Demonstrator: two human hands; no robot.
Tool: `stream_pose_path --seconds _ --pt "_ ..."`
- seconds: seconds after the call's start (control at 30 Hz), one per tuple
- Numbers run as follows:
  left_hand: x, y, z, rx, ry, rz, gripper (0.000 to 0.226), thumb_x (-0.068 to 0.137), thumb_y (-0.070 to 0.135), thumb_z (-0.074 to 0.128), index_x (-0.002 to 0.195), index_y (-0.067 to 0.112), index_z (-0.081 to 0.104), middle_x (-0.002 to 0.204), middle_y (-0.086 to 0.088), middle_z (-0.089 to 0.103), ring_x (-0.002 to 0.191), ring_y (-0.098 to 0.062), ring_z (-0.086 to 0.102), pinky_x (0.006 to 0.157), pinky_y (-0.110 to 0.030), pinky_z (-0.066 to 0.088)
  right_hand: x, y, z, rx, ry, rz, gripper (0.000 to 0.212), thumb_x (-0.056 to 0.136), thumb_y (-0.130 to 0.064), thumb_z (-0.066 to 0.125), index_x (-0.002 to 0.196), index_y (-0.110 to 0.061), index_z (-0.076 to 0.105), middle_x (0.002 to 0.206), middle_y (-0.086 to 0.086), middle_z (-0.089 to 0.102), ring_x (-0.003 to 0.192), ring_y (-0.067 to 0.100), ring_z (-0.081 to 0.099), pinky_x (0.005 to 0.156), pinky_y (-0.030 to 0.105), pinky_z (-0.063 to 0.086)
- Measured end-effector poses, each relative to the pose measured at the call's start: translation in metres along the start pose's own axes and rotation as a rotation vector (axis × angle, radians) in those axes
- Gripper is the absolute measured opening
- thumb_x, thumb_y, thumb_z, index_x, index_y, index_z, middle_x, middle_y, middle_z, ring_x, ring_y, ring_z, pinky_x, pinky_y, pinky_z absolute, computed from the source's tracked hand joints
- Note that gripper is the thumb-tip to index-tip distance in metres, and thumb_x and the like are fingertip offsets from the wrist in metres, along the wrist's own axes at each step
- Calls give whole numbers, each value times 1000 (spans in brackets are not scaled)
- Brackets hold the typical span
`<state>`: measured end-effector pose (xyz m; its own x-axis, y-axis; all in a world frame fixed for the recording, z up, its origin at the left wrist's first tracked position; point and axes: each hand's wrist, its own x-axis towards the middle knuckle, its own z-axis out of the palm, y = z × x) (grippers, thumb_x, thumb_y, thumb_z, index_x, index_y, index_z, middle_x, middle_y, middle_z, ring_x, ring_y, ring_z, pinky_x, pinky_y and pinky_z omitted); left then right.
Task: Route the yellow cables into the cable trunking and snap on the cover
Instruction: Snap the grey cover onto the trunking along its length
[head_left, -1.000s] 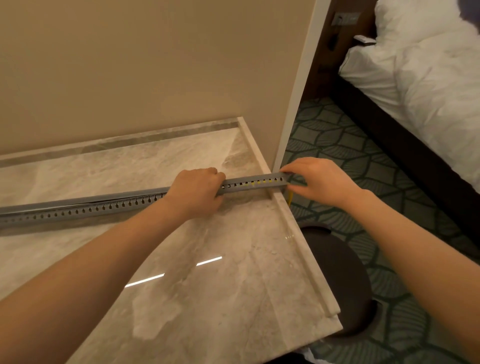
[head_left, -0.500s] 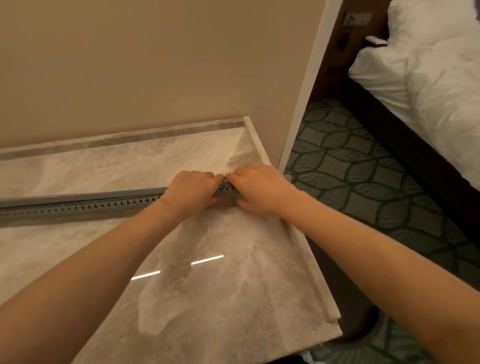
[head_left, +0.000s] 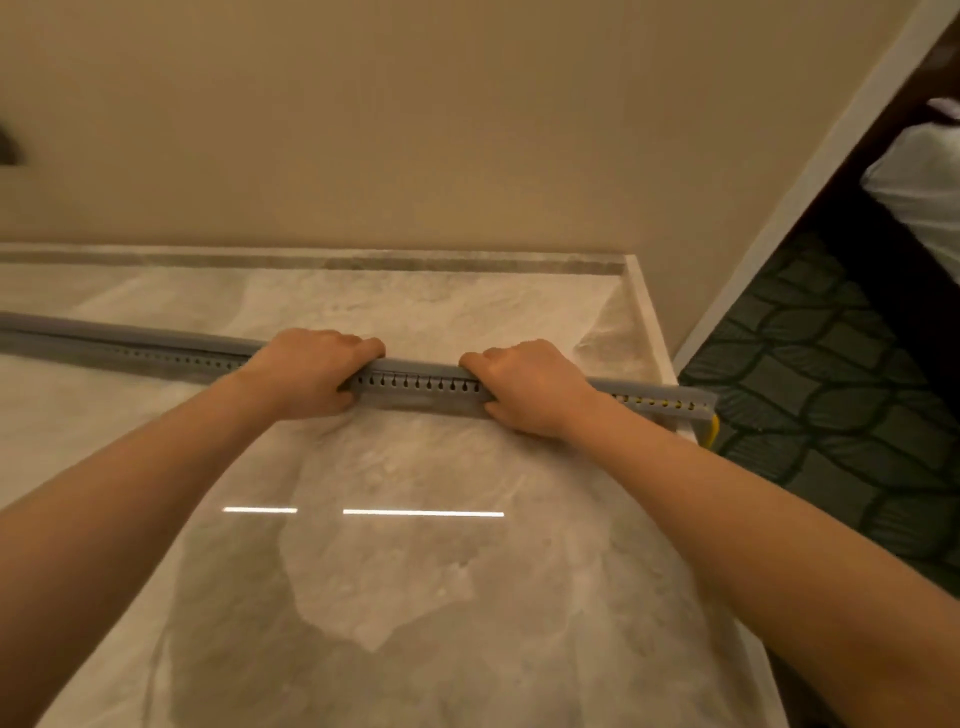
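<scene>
A long grey slotted cable trunking (head_left: 421, 387) lies across the marble countertop (head_left: 415, 545), its right end reaching past the counter's edge. My left hand (head_left: 311, 371) and my right hand (head_left: 524, 384) both grip it from above, a short stretch apart, fingers curled over its top and thumbs at its front. Yellow cable shows through the slots at the right end (head_left: 652, 401), and a yellow cable end (head_left: 712, 431) hangs down from the trunking's tip. The grey cover runs along the top of the trunking; how it sits under my hands is hidden.
A beige wall (head_left: 415, 130) rises just behind the counter. The counter's right edge (head_left: 654, 332) drops to a dark green patterned carpet (head_left: 831, 389). White bedding (head_left: 924, 171) shows at the far right.
My right hand slid from the trunking's right tip to beside my left hand, then both spread a little apart. The view has swung left and closer.
</scene>
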<state>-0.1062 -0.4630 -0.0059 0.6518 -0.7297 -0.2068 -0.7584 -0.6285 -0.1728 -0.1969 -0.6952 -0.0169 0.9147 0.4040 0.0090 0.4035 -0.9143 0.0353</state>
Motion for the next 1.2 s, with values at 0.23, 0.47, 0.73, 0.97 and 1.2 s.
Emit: stream_pose_path --seconds 0.23,0.47,0.73,0.97,1.2 --pt "-1 -41 12 97 39 -125 35 94 29 41 125 13 40 115 -7 56 103 -26 53 80 -38 45 21 24 4 -51 45 5 34 88 -22 52 120 -12 46 103 10 63 84 31 60 61 32 32" --pt "32 -58 4 230 217 -141 28 85 6 51 113 6 50 101 -12 60 90 -32 59 66 -39 46 48 56 -1 -117 235 25 40 82 -11 60 121 -6 53 92 13 66 77 31 61 51 32 37" --pt "61 -74 0 279 351 -152 41 60 -8 72 99 -4 59 79 -18 63 65 -35 62 49 -36 47 79 83 -1 -240 468 -21 40 57 -10 81 95 -5 70 68 8 68 57 25 64 36 26 46" --pt "78 -83 2 328 388 -126 23 69 -12 54 90 -3 57 75 -21 59 65 -34 58 48 -35 44 96 102 6 -192 500 -47 47 52 -22 88 93 -5 70 73 8 67 65 22 66 42 26 45" --pt "94 -84 3 368 317 -180 34 62 -15 59 91 1 55 80 -21 53 72 -35 55 52 -36 41 112 122 15 -162 532 -49 49 63 -44 80 81 -1 66 75 12 63 76 27 60 68 31 49"
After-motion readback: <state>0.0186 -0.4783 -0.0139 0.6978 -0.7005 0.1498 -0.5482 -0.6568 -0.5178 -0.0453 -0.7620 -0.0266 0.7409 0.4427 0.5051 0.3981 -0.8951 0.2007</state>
